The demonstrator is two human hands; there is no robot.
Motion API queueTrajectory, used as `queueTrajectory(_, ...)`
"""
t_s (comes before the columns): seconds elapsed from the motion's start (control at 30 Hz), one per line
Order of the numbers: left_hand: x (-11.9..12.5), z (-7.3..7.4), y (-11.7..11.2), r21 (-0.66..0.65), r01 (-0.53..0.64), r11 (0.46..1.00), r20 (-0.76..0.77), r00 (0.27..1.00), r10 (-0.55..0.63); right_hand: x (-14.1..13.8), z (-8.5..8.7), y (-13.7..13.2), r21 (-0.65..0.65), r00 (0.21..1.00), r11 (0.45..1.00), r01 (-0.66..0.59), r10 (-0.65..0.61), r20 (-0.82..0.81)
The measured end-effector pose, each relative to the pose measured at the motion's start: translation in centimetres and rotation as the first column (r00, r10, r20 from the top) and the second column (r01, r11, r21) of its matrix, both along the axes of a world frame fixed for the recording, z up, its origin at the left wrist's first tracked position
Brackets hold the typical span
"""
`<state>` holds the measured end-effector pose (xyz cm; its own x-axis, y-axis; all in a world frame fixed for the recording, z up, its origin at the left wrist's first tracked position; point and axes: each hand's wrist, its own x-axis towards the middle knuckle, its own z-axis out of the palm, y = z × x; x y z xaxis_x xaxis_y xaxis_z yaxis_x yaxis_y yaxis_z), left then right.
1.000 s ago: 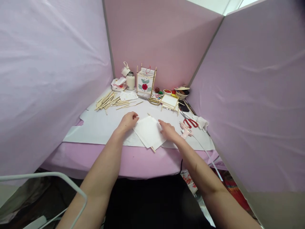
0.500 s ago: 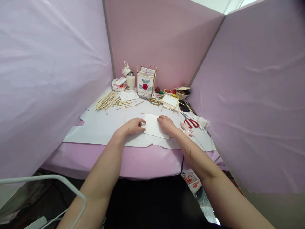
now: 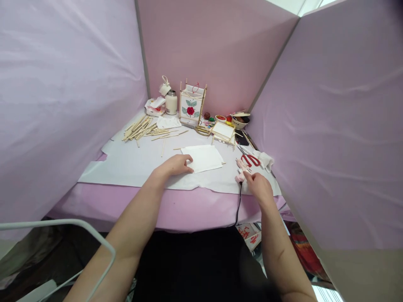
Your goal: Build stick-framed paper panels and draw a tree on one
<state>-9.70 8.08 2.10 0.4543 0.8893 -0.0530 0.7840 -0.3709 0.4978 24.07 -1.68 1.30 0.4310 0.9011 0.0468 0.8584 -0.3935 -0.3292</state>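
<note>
Two hands work apart — the open left hand (image 3: 174, 165) rests against a white paper square (image 3: 203, 158), while the right hand (image 3: 257, 187) closes on a pink corded glue gun (image 3: 241, 171) — and loose pale wooden sticks (image 3: 138, 128) lie piled beyond.

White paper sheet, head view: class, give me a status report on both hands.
Left hand on white paper sheet's edge; right hand at pink glue gun; black cord hanging below it.
</note>
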Motion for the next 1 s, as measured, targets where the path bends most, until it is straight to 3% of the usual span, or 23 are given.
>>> queueTrajectory(0.17, 0.0, -0.3, 0.1, -0.007, 0.019, 1.0, 0.003, 1.0, -0.019, -1.0, 0.0, 1.2, -0.125, 0.995, 0.989, 0.075, -0.083, -0.06)
queueTrajectory(0.3, -0.2, -0.4, 0.3, 0.004, 0.014, 1.0, 0.014, 1.0, -0.014, -1.1, 0.0, 2.1, -0.079, 0.967, 0.99, 0.119, -0.133, -0.219)
queueTrajectory(0.5, -0.4, -0.4, 0.6, 0.065, -0.06, 0.996, 0.077, 0.996, 0.055, -1.2, -0.4, 0.1, -0.009, 0.853, 0.999, 0.046, -0.044, -0.52)
queueTrajectory(0.57, -0.4, -0.4, 0.6, 0.089, -0.09, 0.992, 0.101, 0.992, 0.081, -2.6, -0.4, -0.9, 0.046, 0.753, 0.999, -0.006, 0.035, -0.657)
queueTrajectory(0.6, -0.3, -0.5, 0.6, 0.099, -0.102, 0.99, 0.109, 0.99, 0.091, -3.5, -0.4, -1.4, 0.081, 0.665, 0.996, -0.039, 0.087, -0.742)
queueTrajectory(0.67, -0.3, -0.6, 0.6, 0.12, -0.12, 0.985, 0.121, 0.987, 0.106, -5.4, -0.2, -2.2, 0.152, 0.313, 0.985, -0.075, 0.168, -0.935)
queueTrajectory(0.7, -0.2, -0.7, 0.6, 0.132, -0.128, 0.983, 0.124, 0.986, 0.112, -6.3, -0.2, -2.4, 0.16, 0.194, 0.983, -0.093, 0.175, -0.965)
queueTrajectory(0.77, -0.1, -0.9, 0.7, 0.156, -0.142, 0.977, 0.129, 0.984, 0.123, -7.8, -0.2, -2.7, 0.176, 0.084, 0.977, -0.123, 0.187, -0.979)
queueTrajectory(0.83, 0.0, -1.2, 0.8, 0.18, -0.155, 0.971, 0.134, 0.982, 0.132, -8.9, -0.4, -2.7, 0.215, 0.105, 0.966, -0.145, 0.231, -0.967)
queueTrajectory(1.0, 0.5, -2.0, 1.3, 0.242, -0.168, 0.955, 0.147, 0.98, 0.135, -10.0, -1.2, -2.5, 0.228, 0.283, 0.96, -0.161, 0.266, -0.922)
